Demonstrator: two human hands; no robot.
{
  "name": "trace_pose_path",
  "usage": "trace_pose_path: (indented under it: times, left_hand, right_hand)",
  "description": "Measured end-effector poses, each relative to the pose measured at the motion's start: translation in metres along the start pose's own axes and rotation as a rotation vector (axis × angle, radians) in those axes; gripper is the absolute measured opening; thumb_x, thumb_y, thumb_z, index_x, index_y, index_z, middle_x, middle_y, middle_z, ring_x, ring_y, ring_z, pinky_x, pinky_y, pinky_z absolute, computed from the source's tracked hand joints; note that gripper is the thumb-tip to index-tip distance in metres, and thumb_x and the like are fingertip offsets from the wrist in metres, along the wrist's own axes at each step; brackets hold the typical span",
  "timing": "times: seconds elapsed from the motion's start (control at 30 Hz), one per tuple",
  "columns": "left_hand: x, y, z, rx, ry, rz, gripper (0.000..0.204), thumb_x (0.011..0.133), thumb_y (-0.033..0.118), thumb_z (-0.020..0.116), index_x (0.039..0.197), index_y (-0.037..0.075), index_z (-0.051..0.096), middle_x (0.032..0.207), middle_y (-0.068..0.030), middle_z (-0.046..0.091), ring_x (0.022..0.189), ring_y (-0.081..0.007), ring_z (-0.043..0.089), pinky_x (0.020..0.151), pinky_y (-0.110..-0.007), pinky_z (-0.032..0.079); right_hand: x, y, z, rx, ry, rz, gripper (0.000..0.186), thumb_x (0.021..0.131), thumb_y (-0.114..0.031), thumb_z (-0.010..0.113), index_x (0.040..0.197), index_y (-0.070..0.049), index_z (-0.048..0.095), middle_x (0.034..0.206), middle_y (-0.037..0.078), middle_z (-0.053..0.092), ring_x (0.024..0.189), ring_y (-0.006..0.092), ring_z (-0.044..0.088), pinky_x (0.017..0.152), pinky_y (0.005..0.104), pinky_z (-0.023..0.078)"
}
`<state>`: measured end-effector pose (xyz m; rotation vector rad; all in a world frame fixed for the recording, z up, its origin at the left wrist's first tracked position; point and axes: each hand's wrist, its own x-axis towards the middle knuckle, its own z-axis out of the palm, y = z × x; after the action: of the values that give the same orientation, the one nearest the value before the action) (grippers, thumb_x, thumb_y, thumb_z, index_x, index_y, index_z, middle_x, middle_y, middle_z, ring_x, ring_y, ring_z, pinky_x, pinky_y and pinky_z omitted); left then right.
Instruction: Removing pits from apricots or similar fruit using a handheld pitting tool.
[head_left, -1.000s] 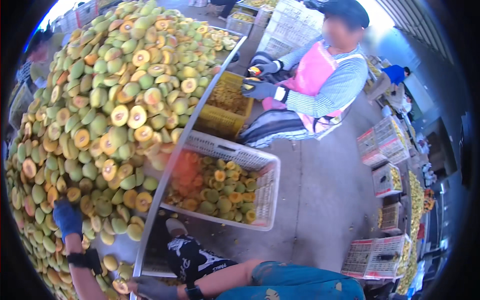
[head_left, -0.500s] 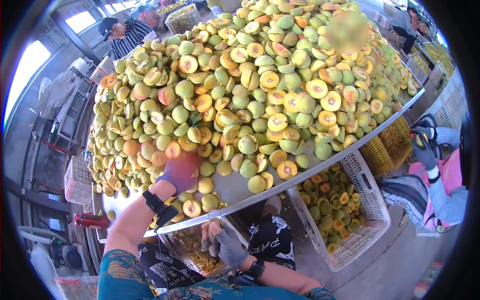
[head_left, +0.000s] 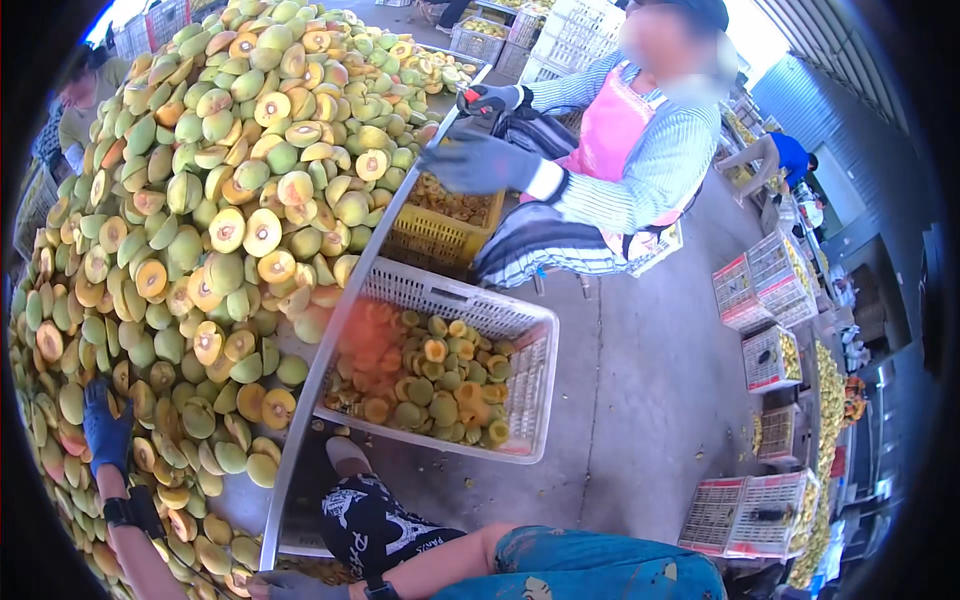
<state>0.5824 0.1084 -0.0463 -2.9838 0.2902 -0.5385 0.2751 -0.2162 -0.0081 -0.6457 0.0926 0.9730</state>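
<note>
My left hand [head_left: 107, 432], in a blue glove, reaches into the big heap of green-yellow peaches [head_left: 200, 335], many cut in half with orange flesh showing. Its fingers stretch out against the fruit, with a peach half beside the thumb. At the lower edge, my right hand [head_left: 300, 586] wears a grey glove and rests by the metal table rim [head_left: 318, 385]. The picture's edge cuts this hand off, so its fingers hardly show. Dark watches or bands sit on both wrists.
Beside the table stands a white crate [head_left: 535, 400] of peach halves, partly hidden by a reddish blur. A yellow crate [head_left: 430, 238] lies beyond. A co-worker in a pink apron [head_left: 615, 120] sits at the rim, gloved hands raised. Stacked crates [head_left: 745, 515] line the right.
My view has swung to the right, bringing the co-worker and the crates along the right into sight. My left hand remains at the heap; my right hand now sits at the picture's lower edge.
</note>
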Motion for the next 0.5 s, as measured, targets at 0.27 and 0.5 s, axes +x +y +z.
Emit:
trace_pose_path:
  times: [0.27, 0.5]
  left_hand:
    - [-0.072, 0.051, -0.068, -0.215, -0.307, -0.167, 0.082, 0.07, 0.012, 0.07, 0.145, 0.015, 0.038, 0.129, -0.0163, 0.057, 0.112, -0.035, 0.057, 0.096, -0.041, 0.046]
    - [-0.156, 0.064, -0.089, -0.076, -0.378, 0.038, 0.059, 0.066, 0.02, 0.073, 0.124, 0.014, 0.06, 0.118, -0.0154, 0.06, 0.113, -0.0362, 0.054, 0.099, -0.047, 0.04]
  right_hand:
    - [-0.007, -0.008, 0.009, -0.078, 0.052, -0.107, 0.04, 0.094, -0.044, 0.057, 0.089, -0.005, 0.062, 0.06, 0.0, 0.055, 0.049, 0.0094, 0.051, 0.044, 0.0251, 0.039]
    - [-0.003, 0.014, 0.011, 0.055, 0.044, -0.016, 0.034, 0.094, -0.039, 0.059, 0.094, -0.005, 0.06, 0.056, 0.002, 0.056, 0.042, 0.0123, 0.052, 0.037, 0.0247, 0.038]
